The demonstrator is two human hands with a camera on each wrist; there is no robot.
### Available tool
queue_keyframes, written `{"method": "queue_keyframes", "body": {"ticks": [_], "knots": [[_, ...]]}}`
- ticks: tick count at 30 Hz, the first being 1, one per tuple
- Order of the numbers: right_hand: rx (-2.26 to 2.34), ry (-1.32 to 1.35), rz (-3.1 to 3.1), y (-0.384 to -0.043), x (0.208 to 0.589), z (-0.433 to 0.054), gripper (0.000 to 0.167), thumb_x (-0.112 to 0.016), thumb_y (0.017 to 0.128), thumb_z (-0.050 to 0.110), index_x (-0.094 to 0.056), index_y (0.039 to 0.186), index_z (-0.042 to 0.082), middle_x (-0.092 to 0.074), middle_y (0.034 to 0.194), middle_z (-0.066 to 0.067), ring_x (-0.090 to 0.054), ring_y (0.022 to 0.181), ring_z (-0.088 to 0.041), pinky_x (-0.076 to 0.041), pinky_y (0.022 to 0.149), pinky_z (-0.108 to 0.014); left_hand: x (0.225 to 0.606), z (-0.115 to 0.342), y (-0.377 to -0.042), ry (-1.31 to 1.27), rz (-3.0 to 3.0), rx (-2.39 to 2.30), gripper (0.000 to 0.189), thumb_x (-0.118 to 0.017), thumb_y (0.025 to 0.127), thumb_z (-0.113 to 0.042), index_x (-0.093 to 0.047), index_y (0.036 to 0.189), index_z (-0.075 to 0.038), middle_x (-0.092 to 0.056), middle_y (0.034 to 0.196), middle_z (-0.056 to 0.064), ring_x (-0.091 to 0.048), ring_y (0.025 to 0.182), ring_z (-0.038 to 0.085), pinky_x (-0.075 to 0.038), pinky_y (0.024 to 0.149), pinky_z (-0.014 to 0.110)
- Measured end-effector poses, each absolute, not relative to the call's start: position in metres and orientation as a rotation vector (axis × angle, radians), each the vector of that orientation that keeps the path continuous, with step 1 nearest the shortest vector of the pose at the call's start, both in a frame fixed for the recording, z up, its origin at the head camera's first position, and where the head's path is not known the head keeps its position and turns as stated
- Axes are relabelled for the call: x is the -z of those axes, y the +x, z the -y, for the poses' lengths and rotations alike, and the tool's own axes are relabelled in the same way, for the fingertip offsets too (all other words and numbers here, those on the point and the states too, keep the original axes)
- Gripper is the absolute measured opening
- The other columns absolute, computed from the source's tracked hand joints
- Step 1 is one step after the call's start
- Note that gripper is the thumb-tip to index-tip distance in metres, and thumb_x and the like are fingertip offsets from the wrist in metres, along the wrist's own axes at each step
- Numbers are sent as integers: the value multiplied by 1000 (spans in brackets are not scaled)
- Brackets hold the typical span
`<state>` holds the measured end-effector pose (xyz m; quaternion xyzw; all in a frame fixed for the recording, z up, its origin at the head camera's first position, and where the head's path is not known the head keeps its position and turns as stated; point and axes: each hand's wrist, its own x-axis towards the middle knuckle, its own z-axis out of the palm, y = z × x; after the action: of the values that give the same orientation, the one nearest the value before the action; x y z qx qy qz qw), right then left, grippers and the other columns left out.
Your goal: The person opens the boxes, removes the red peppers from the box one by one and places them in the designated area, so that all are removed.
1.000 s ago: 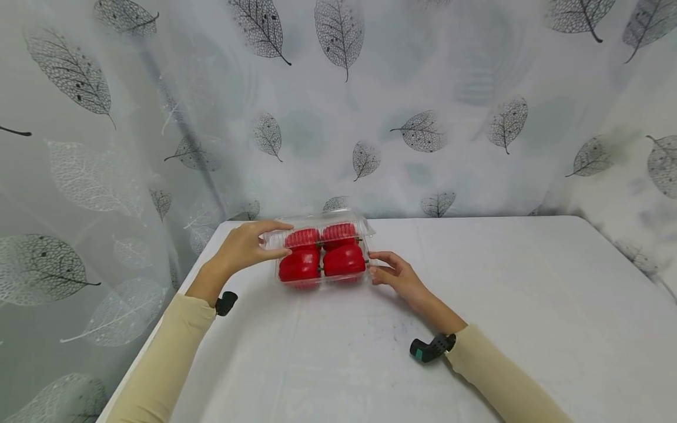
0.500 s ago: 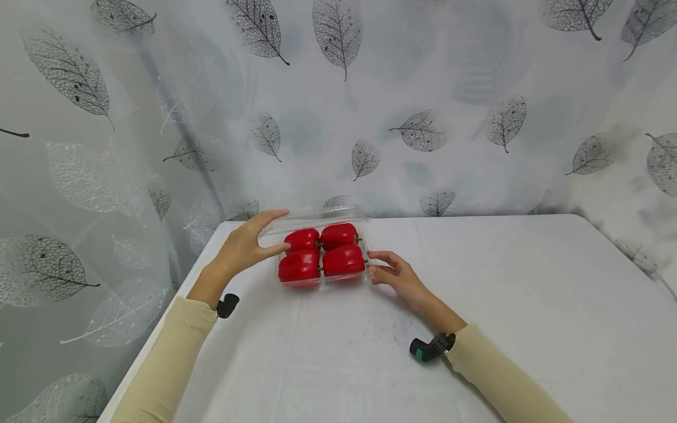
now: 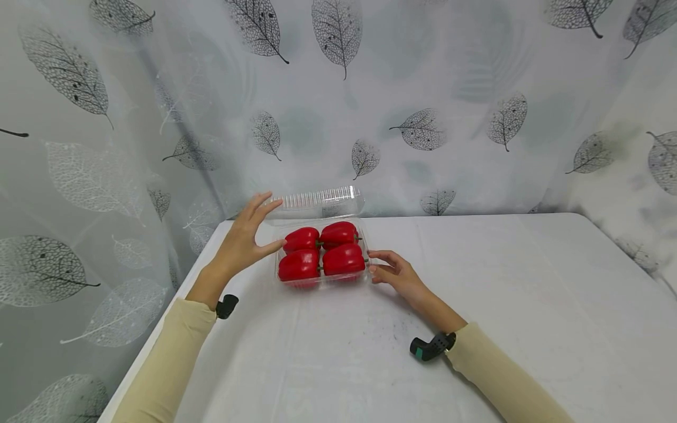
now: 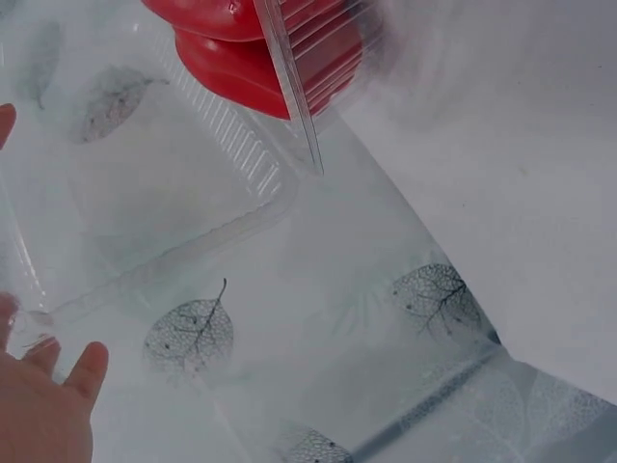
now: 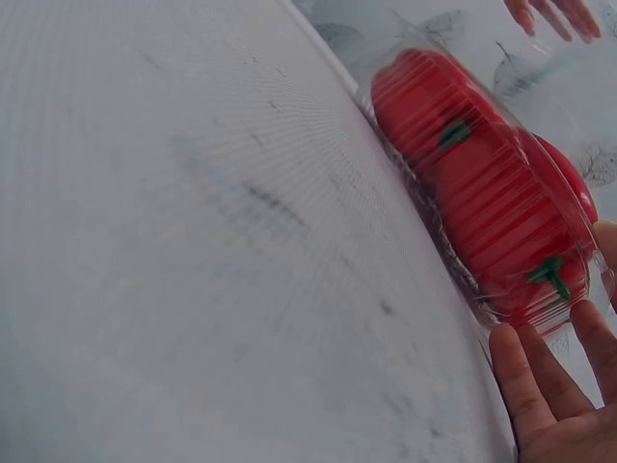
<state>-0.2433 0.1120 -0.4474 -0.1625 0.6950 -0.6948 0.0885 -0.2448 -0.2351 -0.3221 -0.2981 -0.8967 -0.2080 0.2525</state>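
Observation:
A clear plastic clamshell box (image 3: 324, 282) stands with its lid (image 3: 322, 202) swung up and back. Several red bell peppers (image 3: 344, 259) with green stems lie inside. My left hand (image 3: 240, 244) is at the box's left side, fingers spread; its fingertips are by the left edge of the lid (image 4: 260, 188), and the thumb reaches towards the back left pepper. Whether they touch the lid is unclear. My right hand (image 3: 399, 277) rests its fingertips against the right end of the box, where the right wrist view shows fingers (image 5: 521, 381) along the ribbed wall.
The box stands near the back of a white-covered table (image 3: 423, 305). Behind it hangs a leaf-patterned curtain (image 3: 412, 76), close to the raised lid. Dark wrist-worn cameras sit on the left wrist (image 3: 227, 306) and right wrist (image 3: 431, 348).
The lid has swung up and back off the peppers. My left hand's fingers have risen and spread with it, while my right hand has stayed at the right end.

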Motion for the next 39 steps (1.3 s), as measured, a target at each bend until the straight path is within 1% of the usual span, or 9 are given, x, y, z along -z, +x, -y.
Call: {"method": "queue_keyframes", "body": {"ticks": [5,11,21,28,35,39], "knots": [[2063,-490,-2073,-244,448,-113,44,-63,96,18,-48,135,2,-44,147,-15,-54,124,-37,-56,87,-33,323,236,-246,-798,2415,562,84,-84,75,-16,-39,147,-14,-28,155,14,-15,147,37,-23,112,65],[2066,-481,-2064,-244,447,-113,45,-63,96,17,-48,135,1,-43,147,-16,-53,125,-38,-55,89,-36,324,237,-248,-790,2399,555,84,-83,76,-16,-39,147,-15,-26,156,13,-13,148,38,-22,112,66],[2068,-473,-2075,-245,448,-114,45,-64,96,18,-48,135,2,-43,147,-15,-55,124,-33,-56,88,-34,328,240,-250,-780,2382,546,82,-83,75,-17,-41,146,-14,-25,157,14,-10,148,40,-21,111,68],[2056,-465,-2083,-244,448,-113,46,-65,95,19,-49,135,3,-43,148,-14,-54,123,-38,-56,87,-33,331,241,-246,-762,2420,545,80,-82,76,-17,-41,145,-14,-27,156,13,-14,146,41,-22,109,69],[2062,-445,-2068,-242,447,-111,44,-65,95,20,-50,133,5,-46,146,-11,-54,125,-35,-56,87,-33,335,242,-243,-745,2481,538,77,-82,78,-17,-42,144,-14,-32,153,14,-20,145,40,-25,107,70],[2067,-455,-2065,-242,447,-111,45,-66,94,20,-50,133,4,-45,147,-11,-55,124,-36,-56,87,-33,337,241,-242,-746,2510,557,76,-81,79,-16,-42,144,-14,-35,152,14,-23,144,38,-27,108,68]]}}
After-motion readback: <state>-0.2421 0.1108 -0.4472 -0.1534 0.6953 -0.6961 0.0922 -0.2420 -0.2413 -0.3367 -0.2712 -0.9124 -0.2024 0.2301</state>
